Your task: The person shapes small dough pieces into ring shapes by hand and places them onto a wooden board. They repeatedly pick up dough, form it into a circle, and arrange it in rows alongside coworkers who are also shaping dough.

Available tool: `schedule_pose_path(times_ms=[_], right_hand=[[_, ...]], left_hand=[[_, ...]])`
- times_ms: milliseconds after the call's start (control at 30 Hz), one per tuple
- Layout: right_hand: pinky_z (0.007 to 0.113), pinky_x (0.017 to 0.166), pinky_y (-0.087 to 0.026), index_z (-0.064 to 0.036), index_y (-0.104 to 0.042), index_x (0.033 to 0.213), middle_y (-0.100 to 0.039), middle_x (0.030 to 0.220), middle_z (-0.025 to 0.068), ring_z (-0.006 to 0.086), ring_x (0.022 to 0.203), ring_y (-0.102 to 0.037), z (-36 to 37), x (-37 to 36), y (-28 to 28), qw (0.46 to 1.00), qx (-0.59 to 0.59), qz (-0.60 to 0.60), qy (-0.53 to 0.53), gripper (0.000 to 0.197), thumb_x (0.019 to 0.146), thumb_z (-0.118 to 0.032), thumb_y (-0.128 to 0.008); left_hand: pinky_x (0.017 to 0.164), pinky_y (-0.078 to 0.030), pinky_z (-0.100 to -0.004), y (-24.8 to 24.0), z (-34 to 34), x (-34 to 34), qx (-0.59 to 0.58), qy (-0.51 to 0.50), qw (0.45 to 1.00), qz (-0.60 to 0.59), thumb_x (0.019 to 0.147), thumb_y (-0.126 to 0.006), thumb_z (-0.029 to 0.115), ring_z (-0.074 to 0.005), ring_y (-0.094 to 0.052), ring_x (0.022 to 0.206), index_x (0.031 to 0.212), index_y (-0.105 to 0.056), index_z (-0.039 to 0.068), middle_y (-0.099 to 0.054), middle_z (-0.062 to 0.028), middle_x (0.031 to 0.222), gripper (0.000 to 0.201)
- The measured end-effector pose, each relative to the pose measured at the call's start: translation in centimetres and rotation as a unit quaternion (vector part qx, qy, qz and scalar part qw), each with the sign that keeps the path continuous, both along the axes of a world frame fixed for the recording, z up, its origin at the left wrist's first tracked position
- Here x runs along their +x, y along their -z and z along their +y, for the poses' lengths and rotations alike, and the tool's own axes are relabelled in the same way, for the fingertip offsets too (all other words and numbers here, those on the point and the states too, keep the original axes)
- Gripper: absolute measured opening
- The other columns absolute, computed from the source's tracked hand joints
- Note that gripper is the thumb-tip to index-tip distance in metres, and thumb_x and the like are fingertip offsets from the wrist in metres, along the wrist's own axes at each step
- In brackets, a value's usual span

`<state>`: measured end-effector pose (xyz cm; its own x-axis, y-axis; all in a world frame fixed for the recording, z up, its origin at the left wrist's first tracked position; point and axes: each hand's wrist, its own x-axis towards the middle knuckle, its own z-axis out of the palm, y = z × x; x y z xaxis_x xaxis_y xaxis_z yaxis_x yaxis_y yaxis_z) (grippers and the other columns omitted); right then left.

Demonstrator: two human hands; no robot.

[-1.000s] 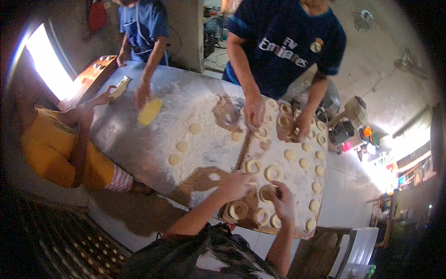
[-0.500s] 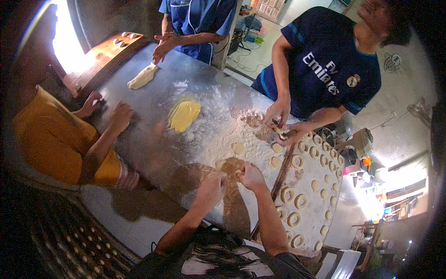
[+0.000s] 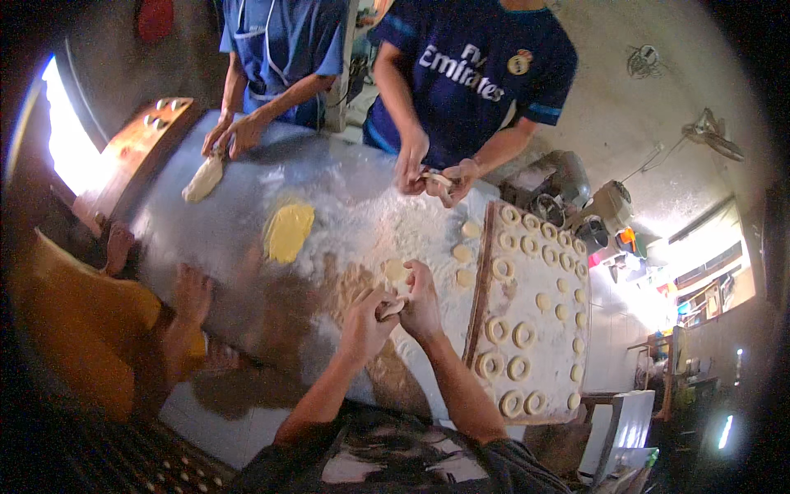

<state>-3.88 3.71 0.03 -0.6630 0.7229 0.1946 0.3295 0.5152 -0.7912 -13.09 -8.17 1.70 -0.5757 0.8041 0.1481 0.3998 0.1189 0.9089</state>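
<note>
Above the floured table, my left hand (image 3: 368,325) and my right hand (image 3: 423,308) are close together, fingers curled round a small pale piece of dough (image 3: 392,309). It seems to be ring-shaped, but the fingers hide part of it. Just beyond my fingertips, a flat round of dough (image 3: 395,270) lies in the flour. A few more dough rounds (image 3: 464,278) rest to the right, beside the tray. Across the table, a co-worker in a dark blue shirt stretches a dough ring (image 3: 439,183) between both hands.
A floured tray (image 3: 524,306) of dough rings and rounds stands at the right. Yellow fat or dough (image 3: 289,232) lies mid-table. Far left, another co-worker handles a long dough piece (image 3: 203,179) near a wooden board (image 3: 141,148). A person in yellow (image 3: 86,317) leans at the left edge.
My view has shifted, moving the scene leftward. My hands have drawn closer together, and the dough between them shows more clearly. The far-left co-worker now grips the long dough piece.
</note>
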Motion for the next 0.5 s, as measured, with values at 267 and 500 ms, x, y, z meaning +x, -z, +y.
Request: schedule_pose_path(times_ms=[267, 500], right_hand=[[0.032, 0.089, -0.047, -0.0084, -0.038, 0.142, -0.059, 0.111, 0.0068, 0.0161, 0.095, -0.060, 0.6, 5.1, -3.6, 0.813, -0.528, 0.223, -0.103, 0.059, 0.089, -0.010, -0.061], [0.032, 0.075, -0.044, -0.0077, -0.031, 0.150, -0.058, 0.076, 0.0017, 0.0171, 0.077, -0.056, 0.3, 8.6, -3.5, 0.935, -0.286, 0.160, -0.134, 0.062, 0.102, -0.044, -0.047]], left_hand=[[0.083, -0.051, -0.0381, 3.0, 2.1, 3.1, 0.198, -0.002, 0.980, 0.017, 0.084, -0.062, 0.002, -0.0266, -0.058, 0.097, 0.115, -0.054, 0.001, -0.056, -0.0108, 0.108, 0.032], [0.076, -0.046, -0.0311, 2.3, 3.8, 8.0, 0.354, -0.162, 0.838, -0.382, 0.088, -0.055, 0.022, -0.0177, -0.051, 0.091, 0.104, -0.048, 0.004, -0.045, -0.0038, 0.096, 0.024]])
